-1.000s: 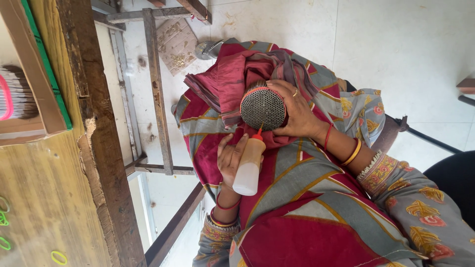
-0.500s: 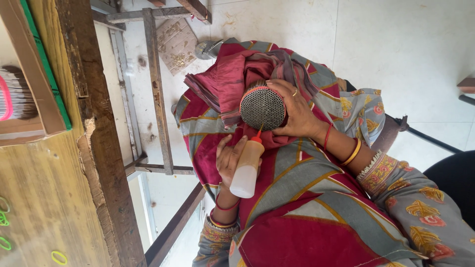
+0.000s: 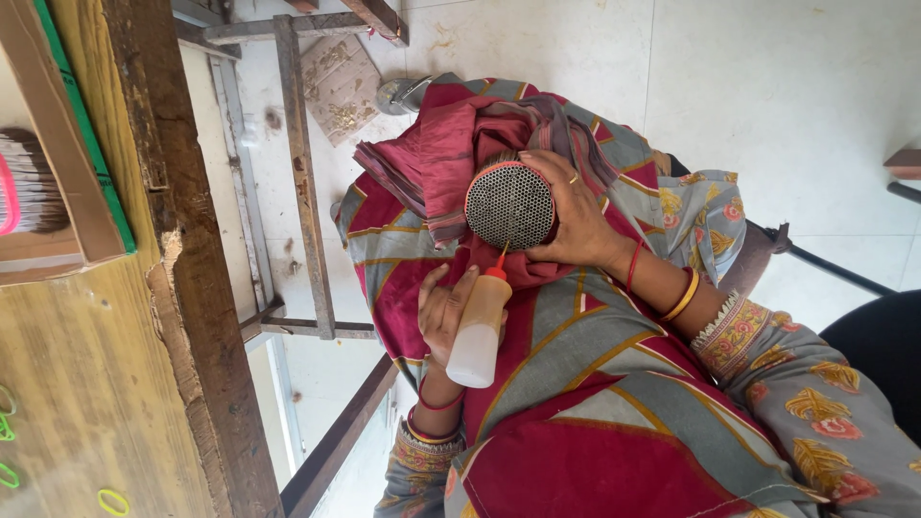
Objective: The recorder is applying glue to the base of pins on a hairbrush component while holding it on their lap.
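Hardly anything is shifting since the earlier frames: the squeeze bottle (image 3: 477, 328) is keeping its tilt, its red nozzle touching the lower rim of the round honeycomb-faced bundle (image 3: 509, 204). The right hand (image 3: 578, 219) is cupping that bundle from the side, its fingers wrapping the edge and steadying it over the lap. Just below the bundle, the left hand (image 3: 439, 312) is gripping the white bottle, fingers curling round its body. The dispensing seems to be only beginning; whether any liquid is already lying on the mesh face is hard to tell, and most cells look untouched. Well apart from the bundle, a cardboard box (image 3: 59, 197) is sitting on the wooden table (image 3: 86, 384).
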